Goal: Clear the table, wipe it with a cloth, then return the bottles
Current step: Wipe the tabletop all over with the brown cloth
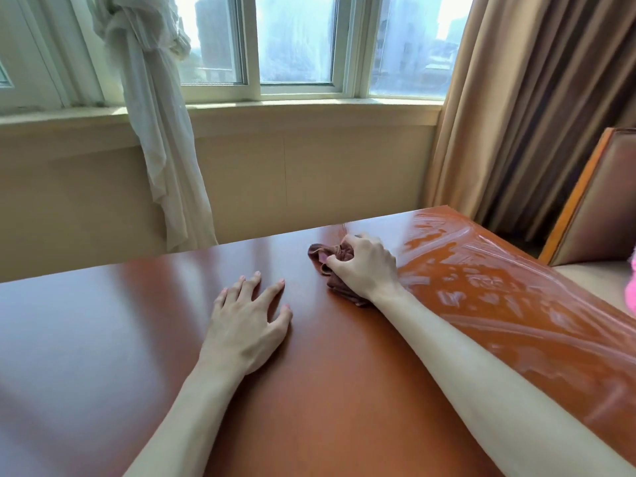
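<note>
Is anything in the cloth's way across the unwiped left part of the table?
Only the left hand, resting flat on the table just left of the cloth that the right hand grips. No bottles or other things show there.

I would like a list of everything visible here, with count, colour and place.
table: one, reddish-brown, foreground; wet streaks on its right part
cloth: one, brown, bunched on the table under the right hand
window: one, pale frame, back wall
sheer curtain: one, white, tied, left of centre
heavy curtain: one, tan, right
chair: one, brown with orange edge, far right
left hand: one, flat on the table
right hand: one, gripping the cloth
</note>
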